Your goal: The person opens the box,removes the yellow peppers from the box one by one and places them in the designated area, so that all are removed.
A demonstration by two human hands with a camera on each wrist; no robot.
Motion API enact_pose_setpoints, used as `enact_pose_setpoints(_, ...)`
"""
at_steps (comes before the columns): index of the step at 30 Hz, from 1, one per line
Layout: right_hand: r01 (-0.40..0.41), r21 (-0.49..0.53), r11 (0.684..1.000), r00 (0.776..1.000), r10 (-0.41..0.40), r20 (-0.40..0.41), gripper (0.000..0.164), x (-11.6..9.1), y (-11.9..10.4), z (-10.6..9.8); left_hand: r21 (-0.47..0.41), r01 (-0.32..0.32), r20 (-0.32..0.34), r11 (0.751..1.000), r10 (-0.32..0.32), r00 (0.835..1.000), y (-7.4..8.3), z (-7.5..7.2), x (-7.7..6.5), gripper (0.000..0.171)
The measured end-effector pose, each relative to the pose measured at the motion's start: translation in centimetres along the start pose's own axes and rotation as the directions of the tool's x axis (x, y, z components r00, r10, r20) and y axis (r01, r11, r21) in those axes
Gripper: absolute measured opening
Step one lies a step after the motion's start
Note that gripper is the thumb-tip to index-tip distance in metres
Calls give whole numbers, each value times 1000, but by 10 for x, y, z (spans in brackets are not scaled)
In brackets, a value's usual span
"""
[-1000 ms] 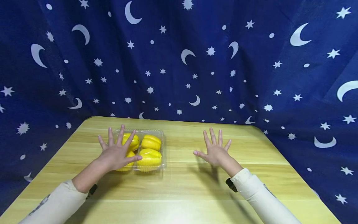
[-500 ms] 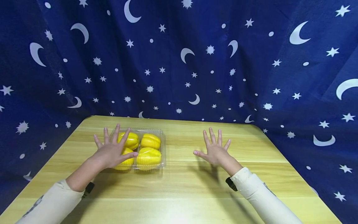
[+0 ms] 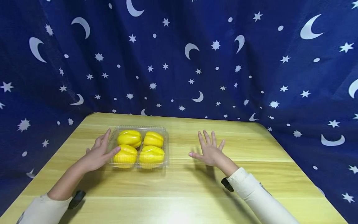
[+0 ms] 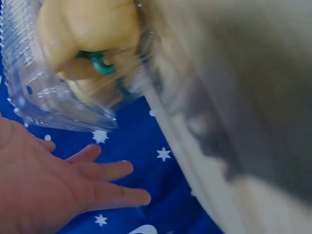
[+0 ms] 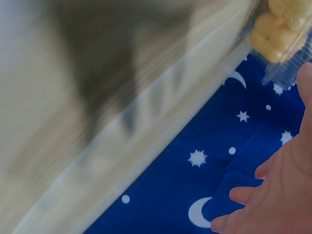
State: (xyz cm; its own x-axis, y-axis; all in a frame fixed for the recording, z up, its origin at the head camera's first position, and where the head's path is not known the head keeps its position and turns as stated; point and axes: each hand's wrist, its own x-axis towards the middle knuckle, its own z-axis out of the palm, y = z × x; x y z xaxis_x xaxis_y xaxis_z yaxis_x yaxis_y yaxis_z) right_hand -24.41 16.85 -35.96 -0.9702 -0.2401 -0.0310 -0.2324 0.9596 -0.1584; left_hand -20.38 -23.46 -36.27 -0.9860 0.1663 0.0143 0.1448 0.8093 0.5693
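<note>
Head view: a clear plastic container (image 3: 167, 147) is resting on the left half of a wood-grain table (image 3: 179, 186). It is holding four yellow bell peppers in two rows: a back-left pepper (image 3: 129, 138), a back-right pepper (image 3: 153, 140), a front-left pepper (image 3: 125, 156) and a front-right pepper (image 3: 152, 156). The left hand (image 3: 96, 155) is hovering at the container's left side, gripping nothing; its thumb and index finger are extending apart, and the remaining fingers are lying partly hidden behind. The thumb tip is overlapping the container's left part from this angle; contact cannot be determined. The right hand (image 3: 211, 154) is hovering over the table, well to the right of the container, with fingers and thumb spreading wide and holding nothing. A shadow (image 3: 209, 172) is falling on the table beneath it. Both forearms are wearing pale sleeves (image 3: 257, 193). A dark blue curtain (image 3: 167, 56), printed with white moons and stars, is hanging behind the table.

Left wrist view: the left hand is showing its palm at lower left, its visible fingers extending straight. The container is appearing above it, and a green stem (image 4: 101, 64) is showing on a pepper.

Right wrist view: the right hand is occupying the lower right, fingers spreading, palm bare. Part of the container is entering at upper right. The table surface is appearing blurred.
</note>
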Motion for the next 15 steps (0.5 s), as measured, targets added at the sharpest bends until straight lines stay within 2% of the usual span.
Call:
enact_pose_setpoints(6,37,18,999,999,-37,30,97,5,-11,8,-123,-27,1,992,28,1000,-12,3,-2,79)
enact_pose_setpoints(10,64,63,996,997,-67,44,97,7,-21,13,-210,-57,6,976,59,998,-19,6,0,73)
enact_pose_setpoints(15,136,151,979,986,-148,72,93,5,-36,20,-273,-17,50,962,32,998,-26,9,0,71)
